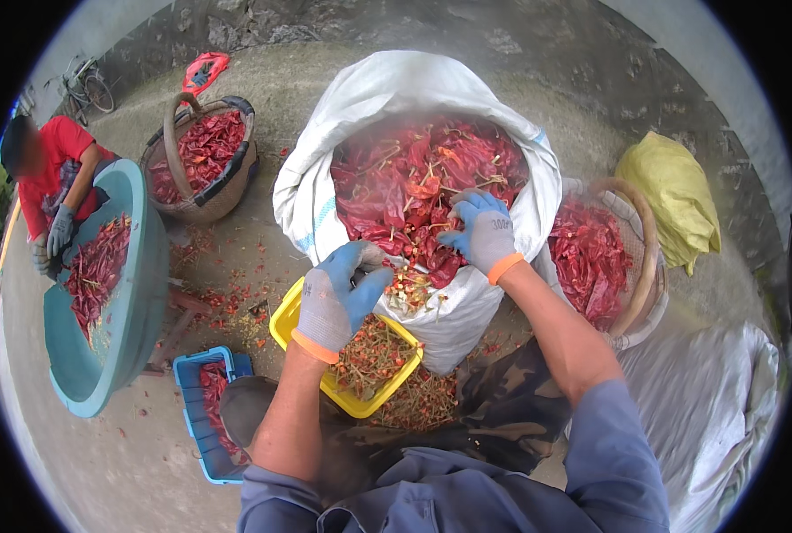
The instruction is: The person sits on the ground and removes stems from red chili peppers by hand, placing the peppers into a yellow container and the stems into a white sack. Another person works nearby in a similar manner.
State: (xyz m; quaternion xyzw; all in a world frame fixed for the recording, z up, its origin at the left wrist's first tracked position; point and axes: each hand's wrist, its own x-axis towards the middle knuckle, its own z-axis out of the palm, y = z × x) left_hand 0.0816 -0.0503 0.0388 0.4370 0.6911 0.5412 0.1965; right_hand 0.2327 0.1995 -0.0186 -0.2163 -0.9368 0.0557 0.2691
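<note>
A white woven sack (402,80) stands before me with its rim rolled back, full of dried red chili peppers (396,180). My left hand (343,290), in a grey and blue coated glove, is at the sack's near left rim, fingers curled; whether it holds something small is hard to see. My right hand (486,230), gloved alike, rests on the chilies at the near right of the opening, fingers bent; what lies under them is hidden. Cut stems and seeds (409,293) lie on the rim between both hands. Below my left hand sits a yellow basin (363,406) of stems and chili bits.
Left are a blue crate (215,460), a wicker basket (236,180) of chilies and a tilted teal tub (149,266), where a person in red (70,146) works with gloved hands. Right are another chili basket (642,266), a yellow sack (669,193) and white sheeting (702,400).
</note>
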